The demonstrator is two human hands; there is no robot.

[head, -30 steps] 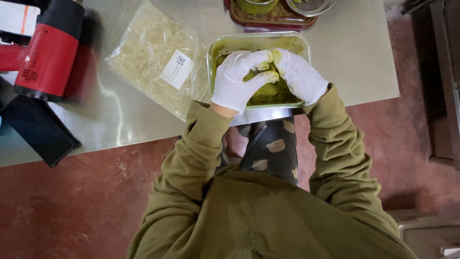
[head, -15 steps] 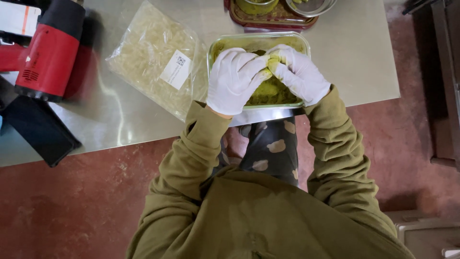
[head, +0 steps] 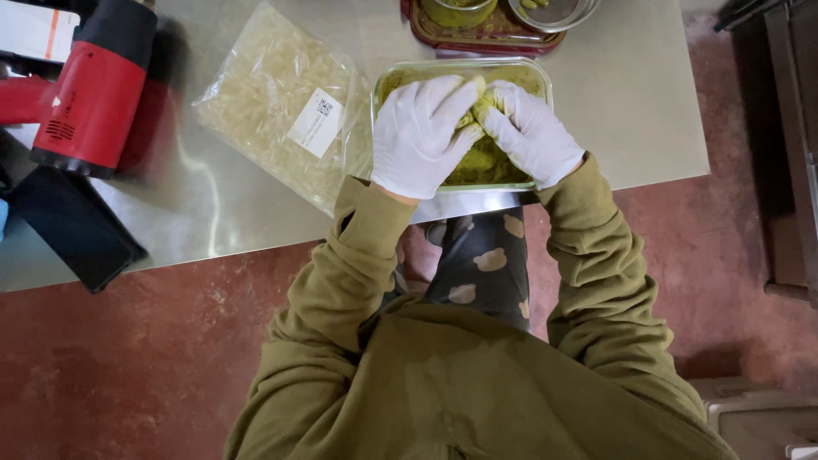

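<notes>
A rectangular glass dish (head: 538, 75) of yellow-green powder stands near the front edge of the steel table (head: 213, 204). Both my hands wear white gloves and hover over the dish. My left hand (head: 417, 136) and my right hand (head: 532, 132) meet fingertip to fingertip above the powder, pinching a small pale yellow-green piece (head: 477, 104) between them. My olive sleeves cover both arms down to the wrists.
A clear bag of pale capsules (head: 277, 106) with a white label lies left of the dish. A red and black heat gun (head: 94, 85) sits at far left beside a black object (head: 72, 226). A dark red tray (head: 490, 34) with bowls stands behind the dish. Red floor lies below.
My hands have shifted slightly toward the far side of the dish, and the fingers have closed tighter together around the small piece.
</notes>
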